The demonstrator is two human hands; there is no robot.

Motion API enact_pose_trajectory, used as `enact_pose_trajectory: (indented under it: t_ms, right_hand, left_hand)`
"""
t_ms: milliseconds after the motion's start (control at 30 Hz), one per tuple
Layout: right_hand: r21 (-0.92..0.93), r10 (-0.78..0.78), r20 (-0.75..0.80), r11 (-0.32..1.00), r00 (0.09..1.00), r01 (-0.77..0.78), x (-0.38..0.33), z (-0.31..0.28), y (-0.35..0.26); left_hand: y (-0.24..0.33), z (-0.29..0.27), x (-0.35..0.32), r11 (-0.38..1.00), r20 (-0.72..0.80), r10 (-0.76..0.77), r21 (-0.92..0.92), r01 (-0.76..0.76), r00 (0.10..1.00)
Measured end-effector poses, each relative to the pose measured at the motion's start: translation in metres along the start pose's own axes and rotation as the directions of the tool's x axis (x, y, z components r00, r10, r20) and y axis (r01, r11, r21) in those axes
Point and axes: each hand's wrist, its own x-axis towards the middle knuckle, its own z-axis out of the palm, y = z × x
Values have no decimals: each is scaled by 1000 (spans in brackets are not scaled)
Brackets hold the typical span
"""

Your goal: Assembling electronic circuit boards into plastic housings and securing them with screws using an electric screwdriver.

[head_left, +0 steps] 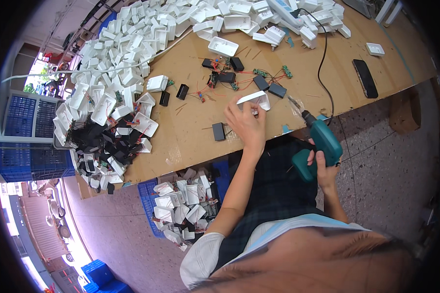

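My left hand (247, 122) pinches a small white plastic housing (261, 99) near the table's front edge; its fingers hide part of the inside. My right hand (323, 170) is wrapped round the grip of a green cordless drill (325, 139). The drill's bit (294, 103) points toward the housing and stays apart from it. Just beyond the housing lie black rectangular blocks (277, 90) and green circuit boards (286, 72) joined by thin wires. One more black block (219, 132) rests left of my left hand.
White housings (132, 44) heap across the back and left of the cardboard-covered table (190, 146). Black parts (107, 139) pile at the left. A dark phone (365, 78) and a black cable (322, 58) lie right. Below, a blue crate (147, 205) holds white housings.
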Motion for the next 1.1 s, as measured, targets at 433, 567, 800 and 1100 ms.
enact_pose_trajectory:
  t_ms: [433,567,800,1100]
  right_hand:
    - [71,-11,-165,997,986,23,10,-12,-2]
    - [52,-60,-135,996,989,68,11,-11,-7]
    - [61,-101,-188,992,977,114,14,-6,-14]
    - [50,-105,-204,992,973,118,25,-6,-4]
  left_hand:
    - [6,-23,-11,998,137,54,28,-58,989]
    - [-18,-20,3,994,134,20,107,-34,991]
    - [-95,-107,61,990,-171,-111,-100,95,979]
    - [-159,-159,99,635,-179,10,761,132,984]
